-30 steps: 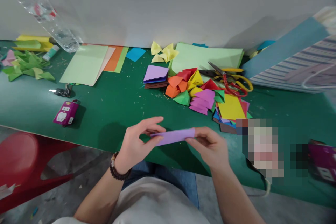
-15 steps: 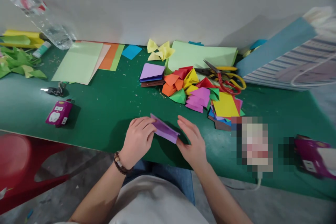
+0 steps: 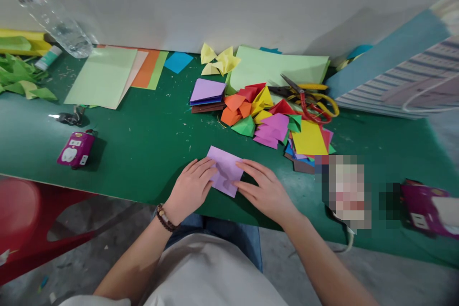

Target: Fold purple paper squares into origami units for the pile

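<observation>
Left grip: left hand (image 3: pixel 191 186) spread flat, fingertips pressing down on the left half of the purple paper (image 3: pixel 225 165); nothing pinched.
Right grip: right hand (image 3: pixel 267 191) spread flat as well, fingers laid over the right lower edge of the sheet and touching it.
Purple paper: flat on the green counter (image 3: pixel 150 138), turned cornerwise, top edges bare, lower corner between the two hands.
Near edge: just behind the wrists, running slantwise; sheet close to it but wholly on the counter.
Open room, left: wide bare green stretch from the left hand out to the small purple gadget (image 3: pixel 73 149) and the keys (image 3: pixel 70 117) beyond it.
Open room, ahead: a clear strip between the sheet and the pile of folded papers (image 3: pixel 258 114).
Right side: tighter; yellow square (image 3: pixel 309 137) atop a stack of coloured sheets near the right hand, not touching it.
Behind the pile: scissors (image 3: pixel 310 100) with yellow and red handles, lying on pale green sheets (image 3: pixel 279 67).
Beside the pile: square stack topped in lilac (image 3: pixel 208 92), edges roughly aligned.
Far left: large pale green sheet (image 3: pixel 102 76) over orange ones, green folded pieces (image 3: pixel 21 83), clear plastic bottle (image 3: pixel 53 16) leaning at the wall.
Far right: striped paper bag (image 3: pixel 405 76) lying on its side, well apart from the hands.
Below the counter: red stool (image 3: pixel 25 220) at the left.
</observation>
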Demonstrator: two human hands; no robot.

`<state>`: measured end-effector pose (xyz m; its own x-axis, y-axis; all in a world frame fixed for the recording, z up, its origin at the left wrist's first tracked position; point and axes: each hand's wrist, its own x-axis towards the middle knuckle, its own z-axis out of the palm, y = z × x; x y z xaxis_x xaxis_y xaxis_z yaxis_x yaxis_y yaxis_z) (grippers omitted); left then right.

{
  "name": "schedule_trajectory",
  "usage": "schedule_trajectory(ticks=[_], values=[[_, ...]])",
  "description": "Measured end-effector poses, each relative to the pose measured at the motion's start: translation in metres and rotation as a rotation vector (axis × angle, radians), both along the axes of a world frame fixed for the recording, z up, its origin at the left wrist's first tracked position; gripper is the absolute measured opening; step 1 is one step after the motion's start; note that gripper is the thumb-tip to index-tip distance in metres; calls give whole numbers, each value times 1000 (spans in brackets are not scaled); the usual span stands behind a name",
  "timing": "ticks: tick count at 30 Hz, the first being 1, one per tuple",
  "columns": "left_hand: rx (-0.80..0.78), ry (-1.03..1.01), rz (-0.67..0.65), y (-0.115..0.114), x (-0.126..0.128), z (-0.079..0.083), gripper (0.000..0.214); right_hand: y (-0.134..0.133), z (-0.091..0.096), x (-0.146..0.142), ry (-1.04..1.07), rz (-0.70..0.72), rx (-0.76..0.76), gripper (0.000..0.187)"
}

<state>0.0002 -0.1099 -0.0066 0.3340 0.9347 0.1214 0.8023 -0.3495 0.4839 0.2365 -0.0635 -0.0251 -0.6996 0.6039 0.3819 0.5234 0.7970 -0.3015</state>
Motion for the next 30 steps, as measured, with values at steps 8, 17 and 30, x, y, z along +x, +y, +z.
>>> schedule_trajectory(ticks=[8,17,30], values=[[80,93,77,-11,13,-9,28,18,3,6,-115,132,0,18],[261,-20,7,-12,16,-15,15,35,16,-8,-55,80,-436,13],[218,-13,-56,-16,11,-16,34,25,22,-33,-141,-217,-498,11]])
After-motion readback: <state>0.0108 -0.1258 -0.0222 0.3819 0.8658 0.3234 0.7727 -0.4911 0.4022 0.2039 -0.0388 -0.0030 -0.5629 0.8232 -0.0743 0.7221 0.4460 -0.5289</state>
